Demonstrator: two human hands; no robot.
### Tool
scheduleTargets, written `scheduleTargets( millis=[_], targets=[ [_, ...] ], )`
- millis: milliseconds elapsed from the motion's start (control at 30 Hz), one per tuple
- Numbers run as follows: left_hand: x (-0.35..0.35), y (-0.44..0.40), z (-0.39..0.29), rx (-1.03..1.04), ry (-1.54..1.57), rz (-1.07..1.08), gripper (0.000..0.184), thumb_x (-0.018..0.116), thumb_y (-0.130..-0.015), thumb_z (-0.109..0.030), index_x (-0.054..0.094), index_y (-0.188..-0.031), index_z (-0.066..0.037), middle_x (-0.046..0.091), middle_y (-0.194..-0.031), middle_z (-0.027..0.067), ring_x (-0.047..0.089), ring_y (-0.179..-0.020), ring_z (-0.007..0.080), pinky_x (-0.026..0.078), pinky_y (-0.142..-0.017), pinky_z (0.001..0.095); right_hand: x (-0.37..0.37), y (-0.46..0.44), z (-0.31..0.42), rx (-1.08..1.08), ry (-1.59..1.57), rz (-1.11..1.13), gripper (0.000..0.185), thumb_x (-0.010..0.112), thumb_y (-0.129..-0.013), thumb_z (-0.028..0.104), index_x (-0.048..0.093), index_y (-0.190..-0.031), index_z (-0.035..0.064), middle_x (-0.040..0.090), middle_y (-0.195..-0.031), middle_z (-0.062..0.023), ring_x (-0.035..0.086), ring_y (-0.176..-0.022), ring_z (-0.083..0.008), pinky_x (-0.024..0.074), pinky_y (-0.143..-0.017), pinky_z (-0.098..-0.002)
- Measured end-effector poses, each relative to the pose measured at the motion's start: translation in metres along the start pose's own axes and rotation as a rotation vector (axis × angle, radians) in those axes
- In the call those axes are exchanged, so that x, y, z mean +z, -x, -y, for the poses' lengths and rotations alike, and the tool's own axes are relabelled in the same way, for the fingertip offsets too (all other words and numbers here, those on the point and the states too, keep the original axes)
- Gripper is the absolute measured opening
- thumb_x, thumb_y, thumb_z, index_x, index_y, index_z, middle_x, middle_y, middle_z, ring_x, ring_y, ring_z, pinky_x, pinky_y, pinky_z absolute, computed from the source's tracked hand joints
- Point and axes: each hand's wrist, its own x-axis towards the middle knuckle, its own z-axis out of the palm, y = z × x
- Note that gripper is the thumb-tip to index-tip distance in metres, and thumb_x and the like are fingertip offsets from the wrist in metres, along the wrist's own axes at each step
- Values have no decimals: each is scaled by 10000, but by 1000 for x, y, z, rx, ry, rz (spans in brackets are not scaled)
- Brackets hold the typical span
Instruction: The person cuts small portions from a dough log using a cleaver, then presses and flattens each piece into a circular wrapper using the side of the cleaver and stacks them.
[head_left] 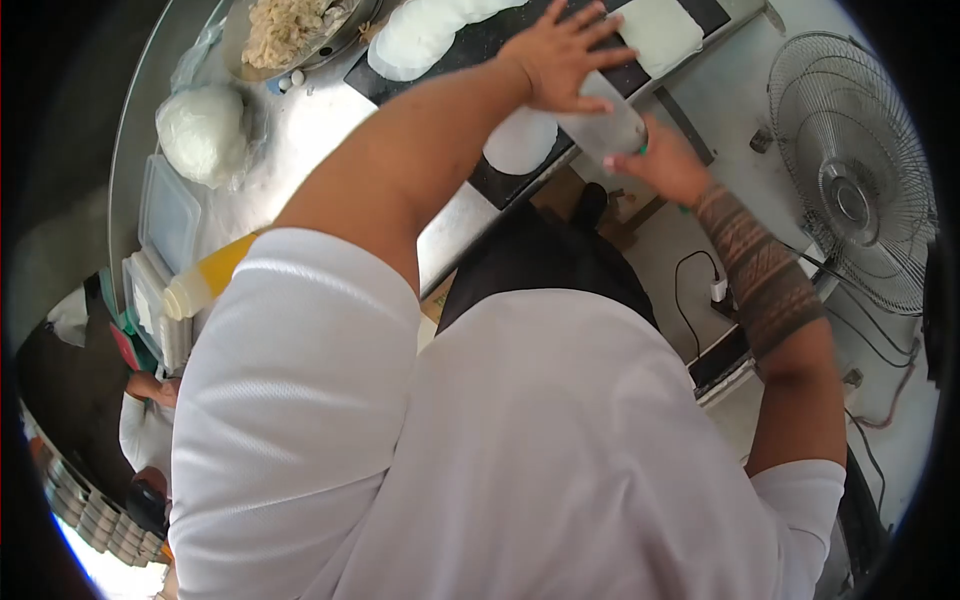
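My left hand has its fingers spread over a black board, with the thumb over a wide flat-bladed cleaver. I cannot tell whether that hand presses on the blade. My right hand is closed around the cleaver's handle, of which only green bits show. Beside the blade, a thin round white dough wrapper lies near the board's front edge. Overlapping white wrappers lie in a row farther back. To the right of my left hand is a white square sheet or cloth.
A metal bowl of pale filling, a bagged white lump, plastic containers and a bottle of yellow liquid stand at left. At right are a fan and cables. Another person's hand shows at lower left.
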Motion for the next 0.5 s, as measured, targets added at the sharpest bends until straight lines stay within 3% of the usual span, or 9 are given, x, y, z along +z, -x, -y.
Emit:
scheduleTargets(
  millis=[33,133,167,267,367,467,500],
  targets=[
    [-22,2,11,23,177,-73,913,663,-872,-668,453,-1608,-169,310,-1684,292,299,-1549,507,242,-1226,695,-4,0,8,-18,-33,14,699,915,-806,371,631,-1307,-27,739,-1186,-212,721,-1103,-322,544,-985,-412],
    [-40,20,26,86,213,-137,927,662,-860,-678,456,-1603,-162,297,-1691,289,280,-1559,504,225,-1227,707,4,-4,33,-72,-160,48,708,918,-807,355,621,-1317,-37,738,-1183,-198,715,-1102,-295,541,-983,-408],
    [-26,34,25,76,252,-193,903,611,-904,-705,314,-1679,-349,241,-1758,153,256,-1601,416,189,-1236,689,20,7,36,-85,-214,63,703,919,-808,349,622,-1313,-39,739,-1173,-193,714,-1102,-289,541,-984,-406],
    [-12,84,-11,22,247,60,907,631,-897,-686,322,-1676,-340,225,-1754,189,240,-1607,420,164,-1254,698,75,30,13,-133,-296,120,675,928,-798,325,641,-1297,-27,737,-1178,-215,719,-1102,-331,546,-987,-418],
    [-10,58,-30,6,342,47,896,632,-897,-682,336,-1670,-341,230,-1754,178,237,-1608,415,159,-1262,699,69,40,3,-41,-305,16,674,921,-808,326,630,-1299,-33,734,-1173,-215,710,-1127,-334,540,-994,-420],
    [-5,25,-13,-20,196,33,884,635,-899,-677,348,-1665,-343,239,-1755,160,241,-1607,413,164,-1264,696,25,9,1,47,-244,135,696,922,-804,339,616,-1288,-56,737,-1150,-233,719,-1109,-343,546,-977,-428],
    [-1,20,-6,-68,154,23,882,627,-903,-685,352,-1664,-333,251,-1753,147,243,-1606,412,168,-1267,686,13,-11,-4,-38,-195,98,695,922,-804,343,616,-1279,-61,739,-1143,-236,722,-1099,-340,549,-970,-430]
  ],
)
